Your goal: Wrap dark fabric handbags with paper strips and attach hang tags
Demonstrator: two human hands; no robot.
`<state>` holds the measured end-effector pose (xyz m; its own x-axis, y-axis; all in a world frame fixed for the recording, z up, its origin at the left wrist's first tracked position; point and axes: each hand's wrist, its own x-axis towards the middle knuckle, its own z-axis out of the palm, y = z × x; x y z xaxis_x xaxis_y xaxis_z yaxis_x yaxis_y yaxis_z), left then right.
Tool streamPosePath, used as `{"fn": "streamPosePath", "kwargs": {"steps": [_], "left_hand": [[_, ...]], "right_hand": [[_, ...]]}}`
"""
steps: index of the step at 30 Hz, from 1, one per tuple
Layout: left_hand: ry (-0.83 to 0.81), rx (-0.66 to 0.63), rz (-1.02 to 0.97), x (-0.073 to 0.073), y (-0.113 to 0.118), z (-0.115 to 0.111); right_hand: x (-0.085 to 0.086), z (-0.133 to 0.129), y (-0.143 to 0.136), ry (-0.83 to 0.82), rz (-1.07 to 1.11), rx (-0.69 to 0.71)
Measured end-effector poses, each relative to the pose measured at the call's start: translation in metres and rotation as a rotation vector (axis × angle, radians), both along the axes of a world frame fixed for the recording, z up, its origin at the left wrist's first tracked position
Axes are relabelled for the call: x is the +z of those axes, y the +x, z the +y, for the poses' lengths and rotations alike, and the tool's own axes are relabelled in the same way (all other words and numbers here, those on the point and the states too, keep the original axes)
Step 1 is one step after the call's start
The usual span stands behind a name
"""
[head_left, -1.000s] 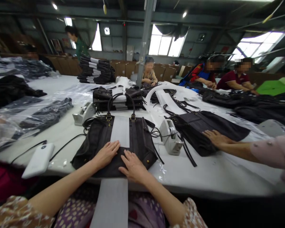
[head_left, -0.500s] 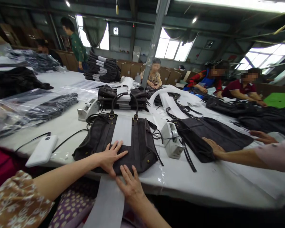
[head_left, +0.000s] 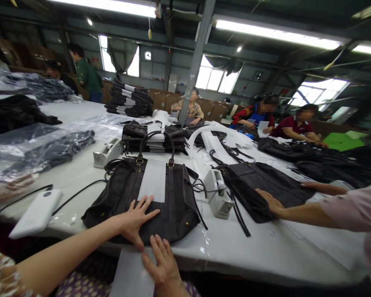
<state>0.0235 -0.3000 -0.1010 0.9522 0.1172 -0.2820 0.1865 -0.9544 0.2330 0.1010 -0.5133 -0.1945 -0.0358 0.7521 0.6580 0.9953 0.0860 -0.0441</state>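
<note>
A dark handbag (head_left: 176,198) lies flat on the table before me, its two looped handles pointing away. A pale strip (head_left: 153,177) runs down its middle from between the handles. My left hand (head_left: 136,220) is spread on the bag's front, fingertips at the strip's near end. By the bag's near edge, my right hand (head_left: 163,262) lies with its fingers stretched out. Another pale strip (head_left: 128,272) hangs from the table edge beneath that hand. Whatever lies under my palms is hidden.
Grey tape dispensers (head_left: 218,198) stand on both sides of the bag. A white phone (head_left: 38,212) with a cable lies at the left edge. Behind are stacked bags (head_left: 154,138). At right, a co-worker's hands press another dark bag (head_left: 275,181); other people work around the table.
The view has tilted up, so the bag and table sit lower. My hands keep nearly the same place on the bag. A blurred hand now shows at the left edge.
</note>
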Motion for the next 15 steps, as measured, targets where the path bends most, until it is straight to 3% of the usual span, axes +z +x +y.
{"fn": "streamPosePath", "kwargs": {"steps": [2, 7, 9, 11, 12, 15], "left_hand": [[0.004, 0.011, 0.011, 0.000, 0.001, -0.001], [0.023, 0.038, 0.054, 0.000, 0.002, -0.004], [0.026, 0.044, 0.064, -0.001, 0.003, -0.006], [0.027, 0.049, 0.060, -0.003, 0.003, -0.008], [0.027, 0.052, 0.052, -0.005, 0.002, -0.009], [0.046, 0.097, 0.013, -0.009, -0.008, -0.003]], "right_hand": [[-0.014, 0.002, -0.004, 0.054, -0.026, -0.020], [-0.074, 0.017, -0.026, 0.084, -0.018, -0.146], [-0.077, 0.018, -0.025, 0.173, -0.010, -0.145], [-0.051, 0.008, -0.010, 0.294, -0.007, -0.167], [-0.029, 0.000, 0.002, 0.338, -0.001, -0.200], [0.053, -0.028, 0.046, 0.167, 0.193, -0.446]]}}
